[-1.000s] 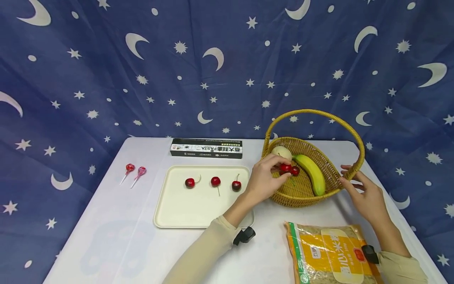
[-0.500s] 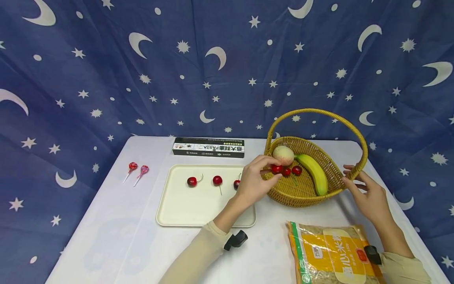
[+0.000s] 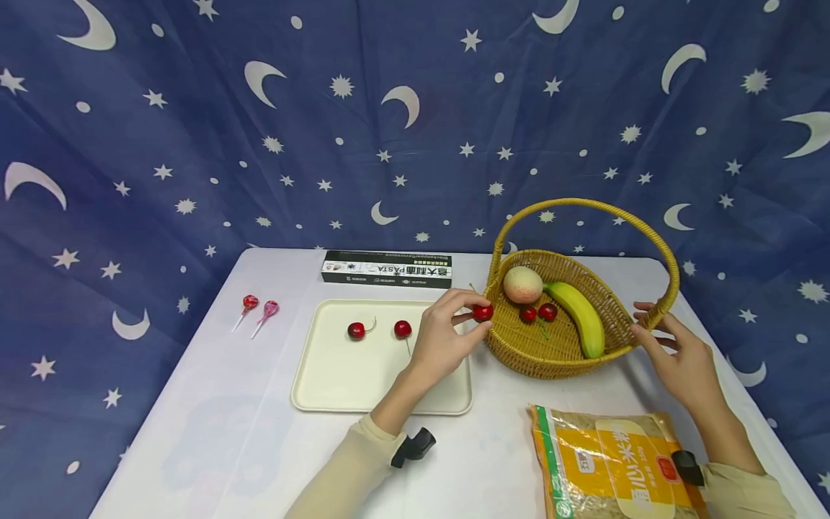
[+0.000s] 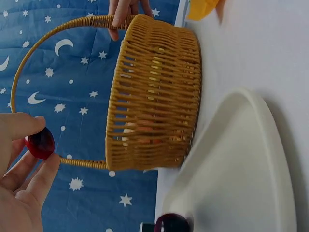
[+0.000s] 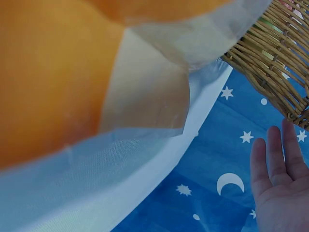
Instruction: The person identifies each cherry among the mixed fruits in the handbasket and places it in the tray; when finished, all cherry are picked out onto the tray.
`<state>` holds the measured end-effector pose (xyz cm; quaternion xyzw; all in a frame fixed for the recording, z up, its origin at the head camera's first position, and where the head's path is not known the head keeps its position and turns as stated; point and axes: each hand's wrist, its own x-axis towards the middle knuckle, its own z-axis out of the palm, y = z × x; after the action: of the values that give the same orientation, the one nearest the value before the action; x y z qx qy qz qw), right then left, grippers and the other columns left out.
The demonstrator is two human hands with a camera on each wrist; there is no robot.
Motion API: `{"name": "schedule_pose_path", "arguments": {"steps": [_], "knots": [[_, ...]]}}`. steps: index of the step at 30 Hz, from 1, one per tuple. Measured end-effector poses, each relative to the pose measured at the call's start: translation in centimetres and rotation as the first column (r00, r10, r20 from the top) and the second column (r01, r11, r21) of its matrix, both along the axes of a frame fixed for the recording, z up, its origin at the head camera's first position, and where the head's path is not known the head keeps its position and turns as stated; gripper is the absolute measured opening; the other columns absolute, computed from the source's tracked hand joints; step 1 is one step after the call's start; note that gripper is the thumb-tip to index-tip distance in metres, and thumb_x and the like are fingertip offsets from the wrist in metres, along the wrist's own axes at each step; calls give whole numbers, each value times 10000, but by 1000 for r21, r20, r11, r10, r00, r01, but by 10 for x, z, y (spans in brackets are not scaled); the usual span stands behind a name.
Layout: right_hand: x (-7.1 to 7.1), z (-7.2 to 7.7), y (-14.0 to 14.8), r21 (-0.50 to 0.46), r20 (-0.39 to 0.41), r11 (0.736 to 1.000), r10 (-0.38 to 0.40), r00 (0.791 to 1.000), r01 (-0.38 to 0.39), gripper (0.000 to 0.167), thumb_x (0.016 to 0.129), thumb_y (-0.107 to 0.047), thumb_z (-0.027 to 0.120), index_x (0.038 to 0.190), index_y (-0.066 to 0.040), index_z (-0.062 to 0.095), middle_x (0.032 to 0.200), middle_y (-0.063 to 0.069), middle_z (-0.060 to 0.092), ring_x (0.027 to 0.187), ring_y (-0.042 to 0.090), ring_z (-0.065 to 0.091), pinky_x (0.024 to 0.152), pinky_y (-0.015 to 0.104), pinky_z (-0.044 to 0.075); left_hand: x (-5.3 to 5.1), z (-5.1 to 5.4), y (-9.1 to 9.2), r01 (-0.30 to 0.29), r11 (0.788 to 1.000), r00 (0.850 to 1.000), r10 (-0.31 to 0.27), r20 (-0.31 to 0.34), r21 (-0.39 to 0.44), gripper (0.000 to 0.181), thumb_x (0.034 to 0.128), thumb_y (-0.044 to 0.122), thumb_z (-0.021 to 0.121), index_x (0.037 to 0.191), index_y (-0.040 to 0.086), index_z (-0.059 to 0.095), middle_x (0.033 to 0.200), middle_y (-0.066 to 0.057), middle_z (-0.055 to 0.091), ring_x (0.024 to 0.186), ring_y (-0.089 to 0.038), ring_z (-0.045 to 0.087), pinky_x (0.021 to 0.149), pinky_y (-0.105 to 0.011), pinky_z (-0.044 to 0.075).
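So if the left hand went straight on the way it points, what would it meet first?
Probably the golden-brown wicker basket, near the left foot of its curved handle, though depth is unclear.

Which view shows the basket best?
Head: it looks down into the basket and takes in the full handle arch. Left wrist shows mostly the outer wall and handle, side-on; right wrist, only a cropped piece of weave.

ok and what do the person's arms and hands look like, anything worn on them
The left hand and right hand show no gloves. The left sleeve and right sleeve are plain beige, with a small black device at the end of each. No cables show.
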<state>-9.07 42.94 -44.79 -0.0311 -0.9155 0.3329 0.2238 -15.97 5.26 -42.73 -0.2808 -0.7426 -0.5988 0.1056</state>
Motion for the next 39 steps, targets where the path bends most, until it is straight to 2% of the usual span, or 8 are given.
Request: {"name": "schedule_pose_path", "arguments": {"steps": [3, 9, 13, 19, 26, 35, 39], "knots": [[0, -1, 1, 2, 6, 1000, -7, 1000, 7, 400, 1032, -265, 722, 1418, -179, 664, 1193, -437, 572, 1065, -305, 454, 829, -72, 388, 1, -2, -7, -12, 1000, 1000, 12, 8, -4, 287, 884, -28, 821, 1153, 34, 740, 1165, -128, 715, 1052, -257, 739, 922, -195, 621], [-1, -2, 1, -1, -3, 1000, 2, 1000, -2, 401, 1029, -250, 726, 1414, -156, 665, 1174, -488, 530, 1065, -308, 456, 828, -73, 386, 4, -5, -28, -47, 998, 998, 48, 34, -35, 291, 886, -11, 829, 1157, 59, 749, 1165, -113, 719, 1067, -250, 757, 910, -342, 660], [-2, -2, 1, -8, -4, 1000, 6, 1000, -6, 400, 1025, -241, 731, 1413, -165, 668, 1175, -485, 534, 1066, -303, 463, 829, -74, 384, 8, -9, -48, -81, 995, 996, 83, 41, -55, 296, 873, -20, 840, 1147, 52, 753, 1162, -116, 721, 1091, -254, 748, 914, -299, 653], [-2, 2, 0, -1, 4, 1000, 2, 1000, -2, 404, 1032, -274, 720, 1416, -161, 664, 1173, -484, 522, 1068, -308, 449, 828, -79, 375, 10, -18, -74, -180, 981, 983, 183, 29, -69, 312, 835, -48, 864, 1114, 49, 765, 1161, -112, 735, 1089, -263, 753, 913, -277, 646], [0, 2, 0, -6, 13, 1000, 1, 1000, -1, 407, 1033, -269, 719, 1415, -143, 662, 1170, -476, 526, 1064, -306, 450, 824, -78, 375, 12, -21, -92, -198, 978, 978, 201, 46, -72, 311, 832, -69, 853, 1113, 30, 761, 1165, -126, 724, 1076, -271, 752, 913, -275, 647], [0, 2, 2, 8, 23, 1000, -6, 1000, 6, 409, 1029, -267, 725, 1407, -127, 656, 1197, -431, 554, 1064, -315, 435, 820, -75, 372, 16, -30, -120, -289, 948, 956, 293, 12, -131, 305, 829, -57, 862, 1100, 44, 766, 1143, -88, 743, 1080, -251, 766, 918, -286, 645], [-1, 2, 2, 5, 18, 1000, 1, 1000, -1, 404, 1027, -262, 727, 1398, -117, 658, 1190, -466, 525, 1066, -316, 438, 821, -74, 378, 18, -34, -130, -321, 934, 946, 324, -6, -156, 320, 826, -63, 860, 1103, 66, 763, 1153, -80, 743, 1087, -250, 767, 935, -303, 643]]}}
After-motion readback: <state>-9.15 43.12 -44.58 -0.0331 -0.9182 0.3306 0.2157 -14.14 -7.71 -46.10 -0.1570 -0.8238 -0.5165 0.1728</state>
